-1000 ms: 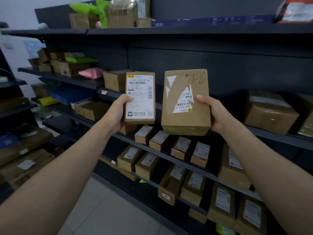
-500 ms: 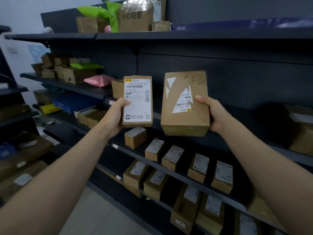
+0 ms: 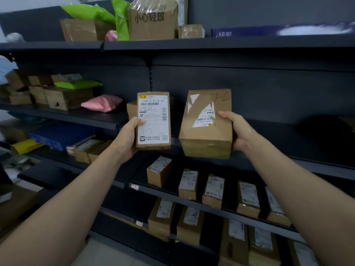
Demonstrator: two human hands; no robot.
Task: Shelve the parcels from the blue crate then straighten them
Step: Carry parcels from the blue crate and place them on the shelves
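Note:
I hold two brown parcels up in front of a dark shelving unit. My left hand (image 3: 127, 138) grips a slim parcel (image 3: 153, 120) by its left edge; a large white label with a barcode covers its front. My right hand (image 3: 237, 131) grips a thicker cardboard parcel (image 3: 206, 129) by its right side; it has a torn white label and pen marks near the top. Both parcels are upright and level with the dark middle shelf (image 3: 288, 158) behind them. The blue crate is not in view.
Rows of small labelled boxes (image 3: 213, 191) fill the shelves below. At left lie a pink bag (image 3: 102, 103), green bags and brown boxes (image 3: 65, 98). The top shelf carries a big taped box (image 3: 152, 20). The middle shelf right of my hands looks bare.
My view has shifted rightward along the shelves. Both parcels stay raised side by side in my hands, slightly lower against the shelving than before.

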